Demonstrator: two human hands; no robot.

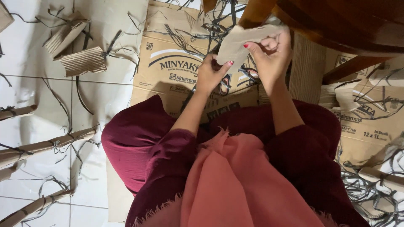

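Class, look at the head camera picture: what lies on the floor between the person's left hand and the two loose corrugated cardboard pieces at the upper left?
In the head view, between the left hand and the corrugated pieces lie a flattened printed cardboard box, thin dark strips and white tile.

Above and to the right of the hands, the dark wooden furniture [336,21] and its slanted leg [351,67] closed off the way. Flattened cardboard boxes [168,63] lay beneath, strewn with black plastic straps [219,25]. To the left, bare white floor tile [38,101] offered open room between the corrugated cardboard pieces [82,61] and the rolled cardboard sticks [46,145].
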